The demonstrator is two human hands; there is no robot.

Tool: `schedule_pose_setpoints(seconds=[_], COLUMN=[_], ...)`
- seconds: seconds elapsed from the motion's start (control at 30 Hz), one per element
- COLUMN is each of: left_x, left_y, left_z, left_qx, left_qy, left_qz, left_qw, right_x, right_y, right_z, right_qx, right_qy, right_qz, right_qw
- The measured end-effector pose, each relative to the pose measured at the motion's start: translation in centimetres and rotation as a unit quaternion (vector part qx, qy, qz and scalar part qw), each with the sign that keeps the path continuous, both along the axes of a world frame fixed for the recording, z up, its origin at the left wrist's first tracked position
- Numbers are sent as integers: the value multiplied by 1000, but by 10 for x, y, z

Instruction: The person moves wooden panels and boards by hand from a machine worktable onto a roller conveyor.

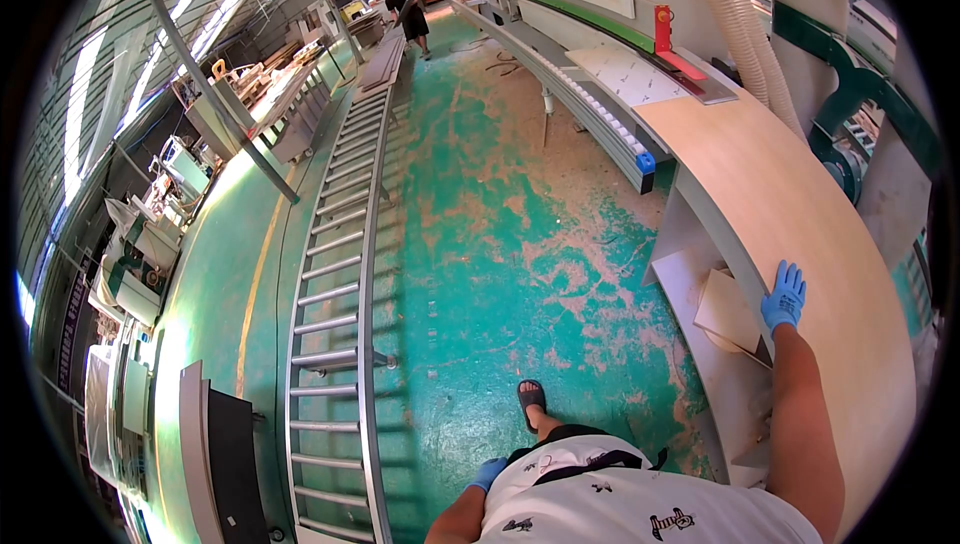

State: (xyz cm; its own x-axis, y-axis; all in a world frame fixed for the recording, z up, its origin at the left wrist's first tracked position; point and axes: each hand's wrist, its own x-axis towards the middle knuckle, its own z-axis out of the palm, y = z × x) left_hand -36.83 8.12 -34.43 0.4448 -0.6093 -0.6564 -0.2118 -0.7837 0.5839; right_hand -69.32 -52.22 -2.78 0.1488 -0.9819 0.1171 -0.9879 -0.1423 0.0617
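My right hand (785, 296), in a blue glove, lies on the pale wooden worktop (800, 184) near its inner edge, fingers spread and pointing away from me. Nothing shows between its fingers. Down by my hip is my left hand (487, 473), also gloved in blue, beside my white shirt; its fingers are mostly hidden. Beyond the right hand, the worktop runs up to a large white machine with a red upright part (663, 28). Loose pale boards (730, 312) rest on a shelf under the worktop.
A long metal roller conveyor (368, 344) stands to my left, with flat boards (382, 59) at its far end. Another person (408, 16) stands there holding something. A blue-capped rail (640, 166) juts from the machine. Dark and grey panels (232, 454) stand lower left.
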Motion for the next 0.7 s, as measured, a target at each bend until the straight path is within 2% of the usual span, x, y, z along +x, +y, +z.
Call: schedule_pose_setpoints(seconds=[0.17,0.23,0.63,0.7], left_x=[3,5,1,2], left_y=[1,1,-3,-2], left_z=[-8,-8,2,1], left_qx=[16,26,50,47], left_qy=[-21,-70,25,4], left_qz=[-18,-111,27,-5], left_qw=[999,991,998,999], right_x=[0,0,-1,-1], right_y=[1,0,-1,-1], right_z=[1,0,-2,-1], right_qx=[0,-2,-8,-6], right_qy=[3,0,-3,-4], right_qz=[0,2,1,2], right_qw=[1000,1000,1000,1000])
